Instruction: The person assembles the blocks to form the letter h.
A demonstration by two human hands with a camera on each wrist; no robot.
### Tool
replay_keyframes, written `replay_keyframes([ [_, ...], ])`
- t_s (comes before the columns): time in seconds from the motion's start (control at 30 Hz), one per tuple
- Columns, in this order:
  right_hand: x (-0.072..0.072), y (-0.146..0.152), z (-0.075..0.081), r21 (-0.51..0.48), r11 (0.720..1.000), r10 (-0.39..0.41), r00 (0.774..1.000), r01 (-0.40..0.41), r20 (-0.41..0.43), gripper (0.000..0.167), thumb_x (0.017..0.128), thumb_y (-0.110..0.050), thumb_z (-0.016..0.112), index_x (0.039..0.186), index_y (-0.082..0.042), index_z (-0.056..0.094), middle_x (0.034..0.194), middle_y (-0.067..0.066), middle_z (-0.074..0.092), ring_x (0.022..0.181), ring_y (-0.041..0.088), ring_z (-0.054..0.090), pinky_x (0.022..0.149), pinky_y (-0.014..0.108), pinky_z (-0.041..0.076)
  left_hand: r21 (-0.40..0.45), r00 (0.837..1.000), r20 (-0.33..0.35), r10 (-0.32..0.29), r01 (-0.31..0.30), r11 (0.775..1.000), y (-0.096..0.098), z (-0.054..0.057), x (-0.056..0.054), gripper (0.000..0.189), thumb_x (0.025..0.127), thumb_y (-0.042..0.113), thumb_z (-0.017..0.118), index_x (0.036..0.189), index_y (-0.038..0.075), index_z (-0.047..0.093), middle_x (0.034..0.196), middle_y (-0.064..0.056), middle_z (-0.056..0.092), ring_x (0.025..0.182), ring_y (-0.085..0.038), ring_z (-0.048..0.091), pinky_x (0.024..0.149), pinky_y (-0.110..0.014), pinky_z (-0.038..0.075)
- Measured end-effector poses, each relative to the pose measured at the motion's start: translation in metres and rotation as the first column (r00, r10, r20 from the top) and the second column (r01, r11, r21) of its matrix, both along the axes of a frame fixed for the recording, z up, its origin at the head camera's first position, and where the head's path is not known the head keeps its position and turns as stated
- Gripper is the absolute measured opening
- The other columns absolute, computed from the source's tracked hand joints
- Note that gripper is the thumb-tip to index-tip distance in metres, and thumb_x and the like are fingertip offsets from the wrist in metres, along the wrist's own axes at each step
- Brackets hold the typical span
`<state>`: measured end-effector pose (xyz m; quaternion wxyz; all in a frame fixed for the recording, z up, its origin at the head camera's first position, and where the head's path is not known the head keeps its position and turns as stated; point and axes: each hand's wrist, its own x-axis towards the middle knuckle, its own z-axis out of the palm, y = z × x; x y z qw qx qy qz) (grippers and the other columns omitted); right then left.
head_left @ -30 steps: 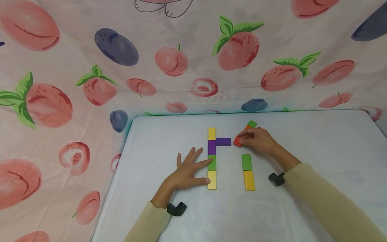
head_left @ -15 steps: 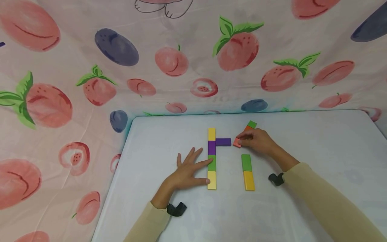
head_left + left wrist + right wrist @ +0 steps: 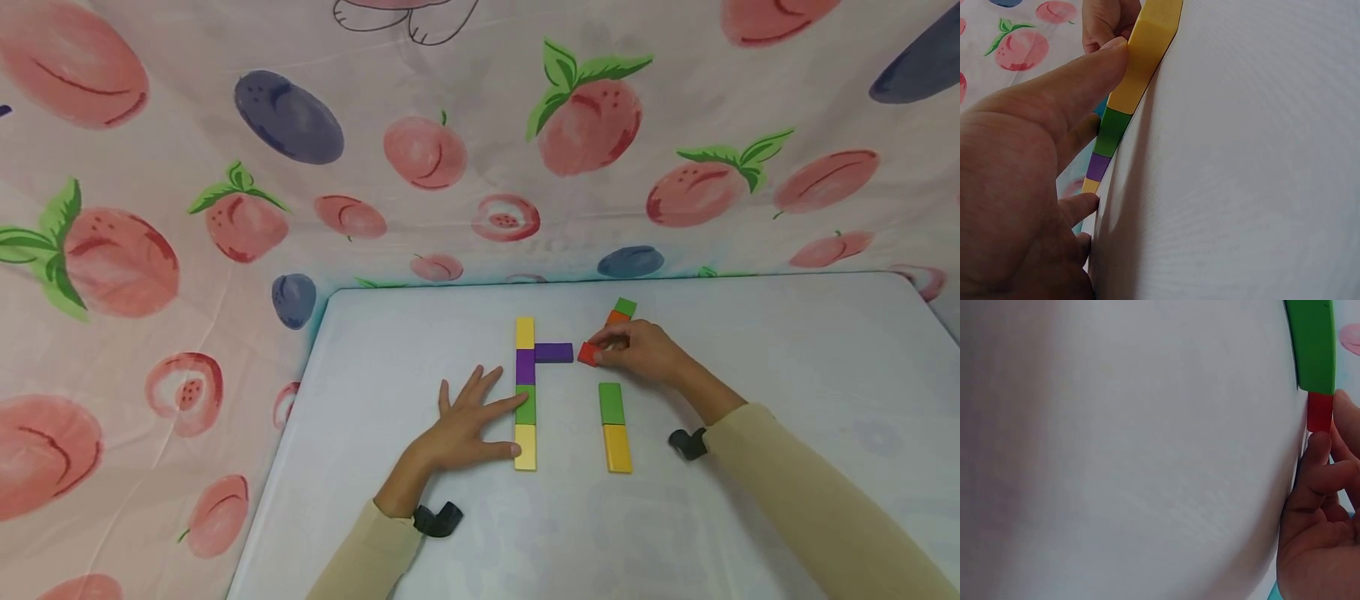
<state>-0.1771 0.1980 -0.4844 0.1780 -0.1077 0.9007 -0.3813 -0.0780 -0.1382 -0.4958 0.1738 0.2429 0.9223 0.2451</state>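
My left hand (image 3: 459, 429) lies with spread fingers beside a straight column of flat blocks. Its index fingertip touches the green block (image 3: 529, 413), and its thumb the pale yellow block (image 3: 527, 460) at the near end. Farther up the column are a purple block (image 3: 526, 367) and a yellow block (image 3: 525, 332). Sideways from the column a second purple block (image 3: 553, 352) points right. Between thumb and fingers my right hand (image 3: 641, 348) pinches a small red block (image 3: 587, 354), just right of that purple block's end with a narrow gap between them.
Below the right hand, another green block (image 3: 611, 403) meets an orange-yellow block (image 3: 618, 450) end to end. Behind the hand lie an orange block (image 3: 617, 319) and a small green block (image 3: 626, 307). The white table (image 3: 360, 350) ends at a fruit-patterned cloth (image 3: 450, 75).
The red block has shifted very slightly left and turned a little in my right hand's pinch. My left hand stays in place on the column.
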Motion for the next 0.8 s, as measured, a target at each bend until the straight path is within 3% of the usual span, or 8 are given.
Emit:
replay_keyframes([
  [0.8, 0.0010, -0.0010, -0.0016, 0.012, 0.999, 0.039, 0.998, -0.038, -0.043, 0.034, 0.095, -0.028, 0.074, 0.125, -0.013, 0.074, 0.092, 0.003, 0.063, 0.083, 0.020, 0.051, 0.069, 0.029, 0.043, 0.005, 1.000, 0.004, 0.003, -0.003, 1.000, 0.0010, 0.0016, -0.0002, 0.075, 0.087, 0.059, 0.072, 0.154, 0.043, 0.043, 0.174, -0.001, 0.010, 0.161, -0.030, -0.007, 0.115, -0.074, -0.016],
])
